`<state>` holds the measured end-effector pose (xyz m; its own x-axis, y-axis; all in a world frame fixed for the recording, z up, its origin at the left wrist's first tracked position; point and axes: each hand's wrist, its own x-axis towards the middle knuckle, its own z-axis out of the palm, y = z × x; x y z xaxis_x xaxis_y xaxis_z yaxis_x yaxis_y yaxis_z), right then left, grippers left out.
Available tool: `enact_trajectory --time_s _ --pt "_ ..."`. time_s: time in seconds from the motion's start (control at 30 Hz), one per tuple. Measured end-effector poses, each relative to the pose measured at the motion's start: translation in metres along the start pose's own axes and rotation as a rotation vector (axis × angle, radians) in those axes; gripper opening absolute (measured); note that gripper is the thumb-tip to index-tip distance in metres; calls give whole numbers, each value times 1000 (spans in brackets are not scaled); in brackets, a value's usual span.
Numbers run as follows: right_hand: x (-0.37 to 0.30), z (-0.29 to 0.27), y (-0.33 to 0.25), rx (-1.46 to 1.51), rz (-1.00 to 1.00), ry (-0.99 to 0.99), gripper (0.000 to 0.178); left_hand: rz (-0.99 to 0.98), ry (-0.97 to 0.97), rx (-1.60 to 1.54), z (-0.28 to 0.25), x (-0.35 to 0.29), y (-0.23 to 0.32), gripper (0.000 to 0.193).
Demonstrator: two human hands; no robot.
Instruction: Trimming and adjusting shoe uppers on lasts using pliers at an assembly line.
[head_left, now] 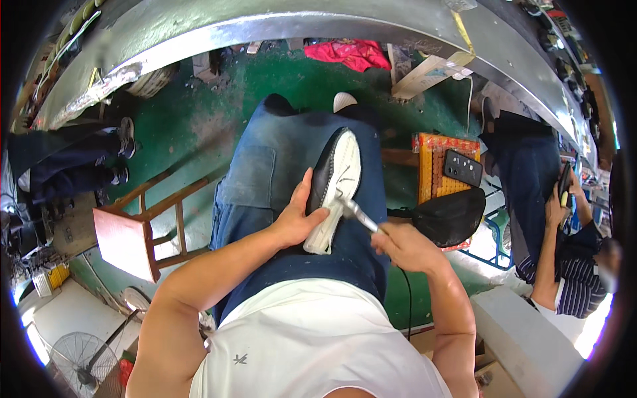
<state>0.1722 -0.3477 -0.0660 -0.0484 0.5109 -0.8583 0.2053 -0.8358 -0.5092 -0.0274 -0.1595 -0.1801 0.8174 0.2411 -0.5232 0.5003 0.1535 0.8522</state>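
Observation:
A black shoe (344, 169) lies sole-up along my lap, its white underside facing me and a line of stitching along its left edge. My left hand (296, 217) grips its left side, thumb across the underside and fingers partly hidden behind the shoe. In my right hand (405, 246) is a hammer (361, 215), held by its handle. The hammer's head is slightly blurred and over the middle of the white underside; I cannot tell whether it touches. Both hands rest above my blue trousers (249, 176).
A metal workbench edge (285, 30) curves ahead. A wooden stool (126, 242) stands left. At right, a phone (462, 168) and black bag (451, 217) lie on a beaded seat (428, 172). Another person (531, 179) works far right; another person's legs (73, 159) show left. A fan (83, 361) stands lower left.

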Motion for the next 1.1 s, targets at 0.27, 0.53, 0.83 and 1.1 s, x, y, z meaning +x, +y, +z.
enact_trajectory --time_s 0.27,0.53,0.83,1.1 --pt "25 29 3 -197 -361 537 36 55 -187 58 -18 -2 -3 131" --pt "31 14 17 199 -209 441 37 66 -164 -1 -36 9 17 124" --pt "-42 -190 29 -204 -466 1447 32 372 -109 -579 -110 -2 211 113" --pt "-29 -425 58 -474 -207 1780 49 362 180 60 -181 226 454 92"
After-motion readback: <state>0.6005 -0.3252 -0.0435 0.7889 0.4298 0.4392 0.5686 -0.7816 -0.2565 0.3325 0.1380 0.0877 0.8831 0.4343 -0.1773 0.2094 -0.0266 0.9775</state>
